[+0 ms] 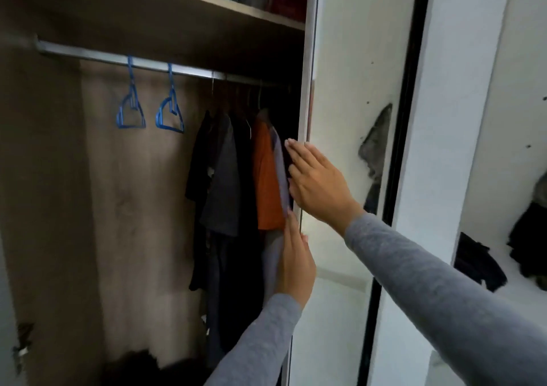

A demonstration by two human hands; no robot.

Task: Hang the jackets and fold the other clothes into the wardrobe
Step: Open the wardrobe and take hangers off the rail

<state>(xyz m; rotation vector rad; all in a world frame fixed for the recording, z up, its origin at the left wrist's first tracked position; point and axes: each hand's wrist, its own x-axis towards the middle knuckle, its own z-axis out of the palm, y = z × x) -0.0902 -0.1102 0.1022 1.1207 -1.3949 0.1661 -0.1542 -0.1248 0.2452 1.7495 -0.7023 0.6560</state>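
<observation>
The wardrobe stands open with a metal rail (97, 56) under a shelf. Two empty blue hangers (131, 110) hang at the rail's left. Dark garments (220, 178), an orange one (266, 184) and a grey one (281, 178) hang bunched at the right. My right hand (316, 184) lies flat with straight fingers on the edge of the white sliding door (349, 89), fingertips by the grey garment. My left hand (296, 264), fingers straight, presses on the door's edge lower down, beside the hanging clothes.
The shelf (207, 0) above the rail holds bagged, folded items. Dark clothes (139, 365) lie on the wardrobe floor. To the right, a white compartment (503, 119) has dark clothes (479, 261) piled on its shelf. A black door track (408, 89) runs beside the sliding door.
</observation>
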